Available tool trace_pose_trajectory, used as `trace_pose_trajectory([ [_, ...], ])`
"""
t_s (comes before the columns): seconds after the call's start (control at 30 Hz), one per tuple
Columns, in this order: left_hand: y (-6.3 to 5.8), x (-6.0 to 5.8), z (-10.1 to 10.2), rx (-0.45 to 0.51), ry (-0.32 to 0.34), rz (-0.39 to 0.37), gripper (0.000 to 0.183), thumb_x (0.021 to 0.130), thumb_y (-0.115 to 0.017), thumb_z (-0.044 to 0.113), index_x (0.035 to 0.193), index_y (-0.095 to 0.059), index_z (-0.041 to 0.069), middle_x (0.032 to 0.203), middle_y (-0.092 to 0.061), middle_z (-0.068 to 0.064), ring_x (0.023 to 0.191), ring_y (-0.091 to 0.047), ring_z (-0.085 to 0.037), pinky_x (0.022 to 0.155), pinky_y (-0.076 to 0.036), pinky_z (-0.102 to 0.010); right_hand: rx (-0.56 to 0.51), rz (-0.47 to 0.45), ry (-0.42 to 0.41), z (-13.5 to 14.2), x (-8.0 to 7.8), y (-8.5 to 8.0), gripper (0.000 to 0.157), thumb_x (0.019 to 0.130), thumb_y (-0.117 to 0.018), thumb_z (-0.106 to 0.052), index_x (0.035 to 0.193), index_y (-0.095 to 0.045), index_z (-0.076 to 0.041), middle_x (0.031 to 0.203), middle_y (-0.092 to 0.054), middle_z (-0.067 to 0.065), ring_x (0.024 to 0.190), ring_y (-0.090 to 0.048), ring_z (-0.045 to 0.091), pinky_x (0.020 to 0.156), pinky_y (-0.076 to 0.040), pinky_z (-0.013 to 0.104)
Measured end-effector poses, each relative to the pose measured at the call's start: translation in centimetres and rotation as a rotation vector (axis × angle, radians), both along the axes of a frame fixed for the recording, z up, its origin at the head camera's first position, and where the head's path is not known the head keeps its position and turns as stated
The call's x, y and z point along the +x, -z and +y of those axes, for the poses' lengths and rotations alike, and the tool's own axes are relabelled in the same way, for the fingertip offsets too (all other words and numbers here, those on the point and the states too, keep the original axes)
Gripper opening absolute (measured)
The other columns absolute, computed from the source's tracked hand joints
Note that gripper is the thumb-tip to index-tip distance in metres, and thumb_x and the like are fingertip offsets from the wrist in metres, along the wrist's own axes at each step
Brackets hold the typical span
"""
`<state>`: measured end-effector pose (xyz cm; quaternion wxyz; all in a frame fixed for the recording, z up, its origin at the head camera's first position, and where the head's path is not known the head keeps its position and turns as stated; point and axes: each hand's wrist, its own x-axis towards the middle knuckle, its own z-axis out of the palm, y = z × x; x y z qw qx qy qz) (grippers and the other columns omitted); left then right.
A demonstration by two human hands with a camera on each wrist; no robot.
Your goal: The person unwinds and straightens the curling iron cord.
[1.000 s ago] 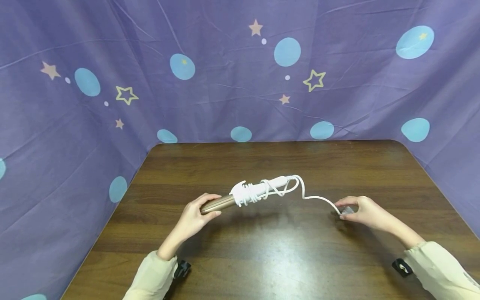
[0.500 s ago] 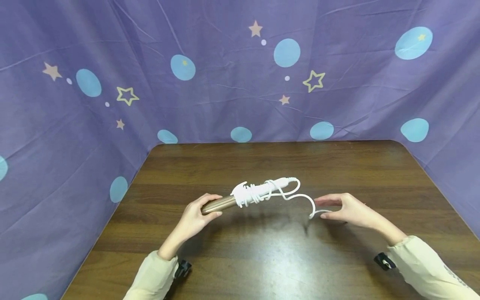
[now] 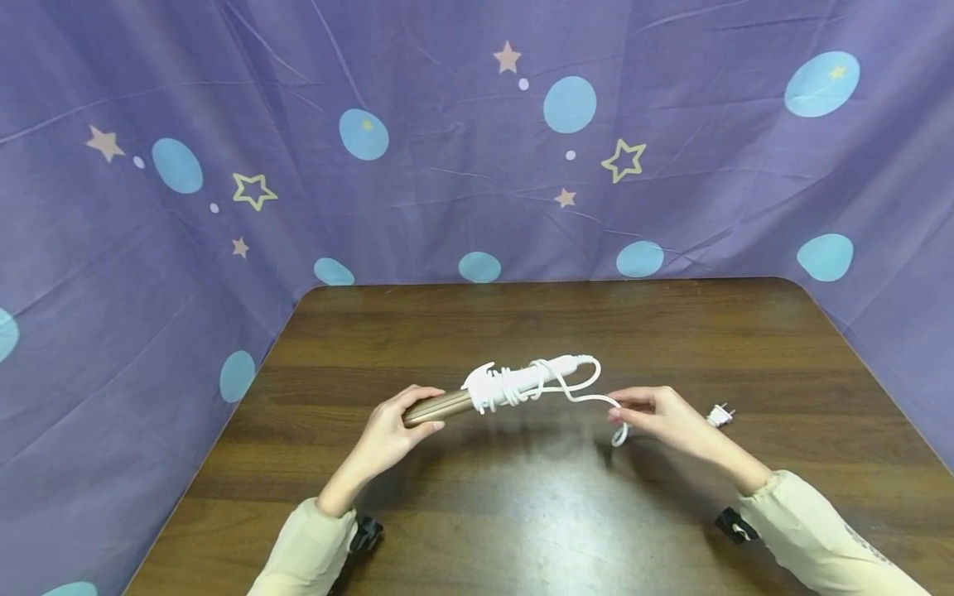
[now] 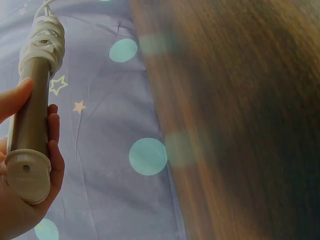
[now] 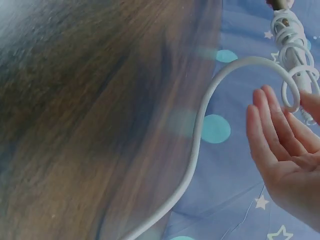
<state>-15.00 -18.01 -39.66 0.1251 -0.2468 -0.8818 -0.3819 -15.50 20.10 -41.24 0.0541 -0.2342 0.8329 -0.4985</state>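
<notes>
A hair curling iron [image 3: 456, 402] with a gold barrel and white handle is tilted over the table, its white end up and to the right. My left hand [image 3: 391, 429] grips the barrel near its tip, thumb along one side in the left wrist view. White cord [image 3: 510, 387] is wound in several turns round the handle. From there a loose length runs to my right hand [image 3: 663, 418], whose thumb and forefinger pinch the cord. In the right wrist view the other fingers [image 5: 265, 130] stay extended. Beyond the right wrist, the plug [image 3: 719, 416] shows with its prongs pointing right.
The brown wooden table [image 3: 522, 319] stretches under both hands. A purple curtain [image 3: 447, 223] with stars and blue dots hangs along its far and side edges. Dark wrist devices [image 3: 736, 526] sit under both sleeves.
My right hand has let go of the plug end and slid left along the cord, now pinching it closer to the handle. The left hand and curling iron have hardly moved.
</notes>
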Motion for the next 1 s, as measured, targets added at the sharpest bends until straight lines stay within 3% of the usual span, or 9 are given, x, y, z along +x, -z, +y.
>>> trace_pose_trajectory([
  [0.23,0.0,0.0,-0.1,-0.018,-0.006,-0.003,0.039,0.067,-0.076,0.011,0.103,-0.062,0.012,0.092,-0.062,0.002,0.075,-0.052,-0.008,0.065,-0.041,-0.026,0.013,0.176,-0.009,-0.4,0.4,-0.6,0.014,0.079,-0.062,0.000,0.092,-0.066,0.001,0.075,-0.061,0.001,0.067,-0.051,-0.001,0.058,-0.043,0.018],
  [0.43,0.1,0.0,-0.1,-0.054,-0.002,0.005,0.039,0.066,-0.076,0.012,0.103,-0.063,0.012,0.093,-0.062,0.004,0.077,-0.054,-0.008,0.065,-0.041,-0.026,-0.010,0.322,0.016,-0.7,1.1,-2.4,0.014,0.072,-0.064,0.011,0.083,-0.067,0.003,0.066,-0.055,0.001,0.060,-0.043,-0.001,0.051,-0.037,0.017],
  [0.67,0.2,0.1,-0.2,-0.097,0.011,-0.002,0.039,0.065,-0.077,0.012,0.102,-0.063,0.014,0.093,-0.062,0.005,0.078,-0.055,-0.008,0.067,-0.042,-0.028,-0.062,0.349,0.070,-0.1,0.5,-2.9,0.014,0.074,-0.066,0.005,0.086,-0.068,-0.001,0.067,-0.056,-0.002,0.060,-0.046,0.001,0.050,-0.037,0.017],
  [1.0,0.1,0.2,-0.3,-0.074,0.074,-0.027,0.039,0.066,-0.076,0.010,0.102,-0.063,0.012,0.092,-0.063,0.004,0.078,-0.055,-0.007,0.068,-0.042,-0.027,-0.026,0.334,0.205,0.7,-0.9,-3.3,0.010,0.075,-0.067,0.000,0.085,-0.069,-0.001,0.069,-0.058,-0.003,0.058,-0.046,0.001,0.047,-0.036,0.018],
])
